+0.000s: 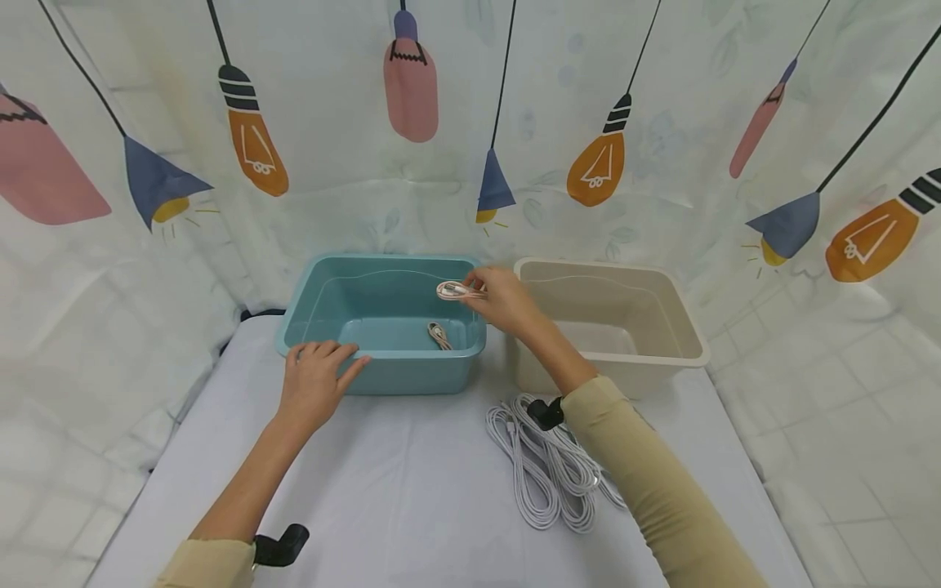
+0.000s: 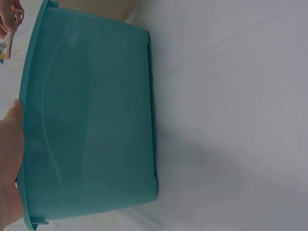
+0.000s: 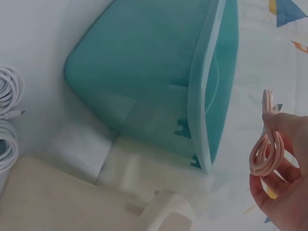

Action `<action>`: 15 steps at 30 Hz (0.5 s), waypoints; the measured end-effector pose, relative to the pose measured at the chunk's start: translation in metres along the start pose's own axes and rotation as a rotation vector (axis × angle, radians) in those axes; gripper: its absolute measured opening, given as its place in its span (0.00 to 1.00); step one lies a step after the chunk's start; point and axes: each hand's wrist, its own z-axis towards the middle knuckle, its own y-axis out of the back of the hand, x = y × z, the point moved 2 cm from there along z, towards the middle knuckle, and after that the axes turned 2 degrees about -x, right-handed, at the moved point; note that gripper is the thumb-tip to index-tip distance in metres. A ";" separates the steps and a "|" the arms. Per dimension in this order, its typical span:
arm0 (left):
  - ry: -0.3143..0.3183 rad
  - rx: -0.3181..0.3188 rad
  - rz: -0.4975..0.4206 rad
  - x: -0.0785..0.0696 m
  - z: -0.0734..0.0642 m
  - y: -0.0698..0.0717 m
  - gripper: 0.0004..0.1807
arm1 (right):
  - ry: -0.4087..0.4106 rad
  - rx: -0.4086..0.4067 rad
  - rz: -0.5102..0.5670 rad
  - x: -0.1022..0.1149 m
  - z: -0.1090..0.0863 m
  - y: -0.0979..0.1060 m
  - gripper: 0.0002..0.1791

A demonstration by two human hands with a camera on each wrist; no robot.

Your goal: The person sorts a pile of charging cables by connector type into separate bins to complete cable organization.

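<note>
A coiled pale pink cable [image 3: 267, 153] is pinched between the thumb and fingers of my right hand [image 1: 506, 300], above the right end of the teal bin [image 1: 390, 376]. In the right wrist view its loops and a metal plug show. Another small coiled cable [image 1: 439, 336] lies on the floor of that bin. My left hand [image 1: 312, 380] rests on the bin's front rim near its left corner, fingers over the edge and thumb along it. The left wrist view shows this hand [image 2: 10, 163] at the rim.
A beige bin [image 1: 684, 327] stands just right of the teal one. Several coiled white cables [image 1: 544, 469] lie on the white-covered table [image 1: 412, 506] in front of it, partly under my right forearm. A patterned curtain [image 1: 331, 196] hangs close behind both bins.
</note>
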 end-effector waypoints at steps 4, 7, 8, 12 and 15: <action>-0.002 -0.008 0.003 0.000 0.000 -0.001 0.18 | 0.009 -0.003 -0.021 0.004 0.009 -0.002 0.14; 0.001 -0.006 0.002 0.000 0.000 -0.001 0.18 | -0.004 -0.002 -0.027 0.007 0.015 -0.004 0.14; 0.002 -0.005 0.002 0.000 0.000 -0.001 0.18 | -0.011 -0.001 -0.026 0.008 0.017 -0.004 0.14; 0.000 -0.008 -0.002 0.000 0.000 -0.001 0.18 | -0.026 -0.002 -0.014 0.010 0.023 -0.005 0.14; -0.008 -0.025 -0.006 0.000 -0.001 -0.001 0.18 | -0.034 -0.008 -0.008 0.011 0.027 -0.005 0.14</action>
